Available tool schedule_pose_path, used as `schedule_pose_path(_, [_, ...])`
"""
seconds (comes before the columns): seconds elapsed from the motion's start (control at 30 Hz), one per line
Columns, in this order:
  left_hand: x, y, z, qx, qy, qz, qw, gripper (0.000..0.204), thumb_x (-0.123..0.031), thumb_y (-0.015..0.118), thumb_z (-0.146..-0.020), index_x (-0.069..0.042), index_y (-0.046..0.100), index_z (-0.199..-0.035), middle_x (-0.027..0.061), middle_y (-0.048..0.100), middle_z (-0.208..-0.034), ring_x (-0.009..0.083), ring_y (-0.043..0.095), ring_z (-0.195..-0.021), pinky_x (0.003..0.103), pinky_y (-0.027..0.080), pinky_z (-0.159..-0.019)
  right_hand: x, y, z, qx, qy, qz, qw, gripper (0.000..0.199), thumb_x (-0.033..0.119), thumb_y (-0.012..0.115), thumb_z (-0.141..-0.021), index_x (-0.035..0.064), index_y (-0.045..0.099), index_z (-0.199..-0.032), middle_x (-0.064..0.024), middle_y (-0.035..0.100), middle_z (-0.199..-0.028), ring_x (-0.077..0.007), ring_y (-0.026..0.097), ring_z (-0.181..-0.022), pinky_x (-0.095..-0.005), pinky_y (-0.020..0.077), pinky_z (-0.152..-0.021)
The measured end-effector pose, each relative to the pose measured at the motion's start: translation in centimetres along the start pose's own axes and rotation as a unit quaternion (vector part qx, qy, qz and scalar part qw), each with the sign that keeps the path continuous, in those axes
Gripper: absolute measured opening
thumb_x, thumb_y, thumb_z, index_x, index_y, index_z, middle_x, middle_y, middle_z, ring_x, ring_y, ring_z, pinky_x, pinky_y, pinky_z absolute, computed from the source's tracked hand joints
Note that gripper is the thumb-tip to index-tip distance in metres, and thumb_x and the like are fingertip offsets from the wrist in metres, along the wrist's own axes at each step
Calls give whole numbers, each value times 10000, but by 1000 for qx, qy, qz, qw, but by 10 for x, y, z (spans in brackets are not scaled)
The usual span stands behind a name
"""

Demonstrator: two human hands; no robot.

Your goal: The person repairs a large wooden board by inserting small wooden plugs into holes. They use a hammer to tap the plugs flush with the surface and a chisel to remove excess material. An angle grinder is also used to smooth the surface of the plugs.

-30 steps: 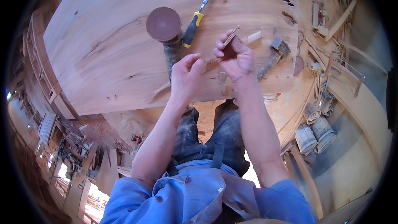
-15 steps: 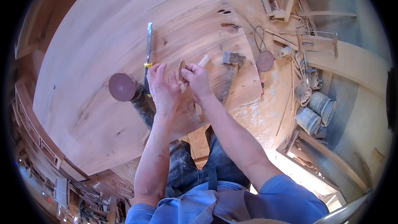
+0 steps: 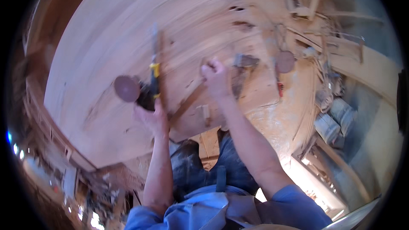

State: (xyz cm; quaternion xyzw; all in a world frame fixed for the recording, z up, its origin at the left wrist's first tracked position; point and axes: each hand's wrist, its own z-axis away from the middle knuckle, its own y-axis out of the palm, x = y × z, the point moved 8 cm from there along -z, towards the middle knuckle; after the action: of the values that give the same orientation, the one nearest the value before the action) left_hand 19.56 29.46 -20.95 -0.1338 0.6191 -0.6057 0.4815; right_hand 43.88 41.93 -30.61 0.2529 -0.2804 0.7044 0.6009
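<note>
Brown-disced sander (image 3: pixel 127 88) is rested on the wooden slab (image 3: pixel 110 34), disc face-up, presumably to keep grit off it; the left hand (image 3: pixel 152 118) is held spread by its body, near the chisel (image 3: pixel 154 67). The right hand (image 3: pixel 218 80) is curled; whether anything is pinched cannot be told.

Blue short-sleeved shirt (image 3: pixel 187 216), pale-smudged dark blue trousers (image 3: pixel 186 166), narrow dark strap (image 3: pixel 221 179).
</note>
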Motion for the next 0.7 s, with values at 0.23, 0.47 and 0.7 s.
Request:
schedule_pose_path(0.23, [18, 19, -8, 29, -79, 91, 992, 542, -214, 778, -880, 3, 542, -1317, 232, 649, -1192, 409, 627, -1134, 488, 478, -963, -16, 54, 60, 95, 41, -38, 994, 137, 71, 644, -968, -9, 649, -1079, -39, 655, -905, -76, 615, -689, -247, 504, -588])
schedule_pose_path(0.47, [34, 13, -7, 42, -48, 96, 993, 603, -245, 744, -908, -17, 468, -1392, 251, 616, -1228, 423, 600, -1171, 500, 470, -974, -94, 117, 121, 80, 37, -98, 991, 120, 28, 624, -987, -15, 633, -1099, -34, 654, -909, -104, 645, -794, -267, 538, -707])
schedule_pose_path(0.7, [45, 20, -9, 83, -95, 53, 991, 579, -343, 760, -904, -6, 489, -1289, 247, 668, -1119, 447, 672, -1025, 537, 533, -875, -120, 123, 148, -19, 57, -50, 997, 171, 63, 622, -985, -35, 609, -1124, -20, 605, -858, -85, 561, -759, -271, 471, -687])
